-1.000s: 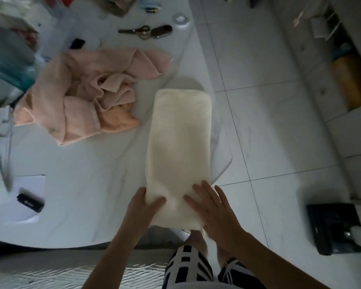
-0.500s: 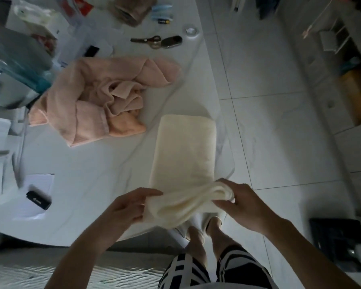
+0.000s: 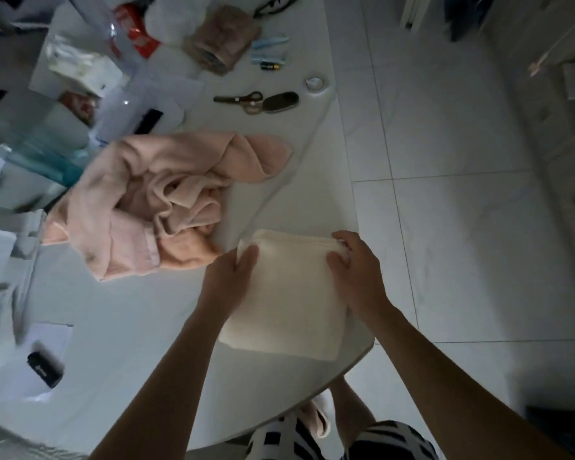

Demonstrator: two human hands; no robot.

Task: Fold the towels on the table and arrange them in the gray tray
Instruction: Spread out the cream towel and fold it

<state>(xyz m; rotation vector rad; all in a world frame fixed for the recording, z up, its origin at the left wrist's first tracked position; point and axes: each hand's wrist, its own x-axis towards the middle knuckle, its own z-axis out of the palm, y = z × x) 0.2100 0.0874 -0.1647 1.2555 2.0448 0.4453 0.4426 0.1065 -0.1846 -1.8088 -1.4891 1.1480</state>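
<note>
A cream towel [image 3: 289,303] lies folded into a near square on the white table [image 3: 140,360], close to its right edge. My left hand [image 3: 233,273] pinches the towel's far left corner. My right hand [image 3: 352,263] grips the far right corner, fingers curled over the folded edge. A pink towel [image 3: 153,207] lies crumpled in a heap just left of and behind the cream one. I cannot pick out a gray tray with certainty.
Scissors [image 3: 243,99], a dark oval case [image 3: 279,101] and a tape roll [image 3: 314,84] lie at the table's far side. Papers and a small black device [image 3: 44,368] sit at the left. Clutter and a teal-edged clear box [image 3: 30,144] fill the far left.
Both hands lifted the cream towel's near end and carried it away from me onto the far end. The long strip is now folded in half.
</note>
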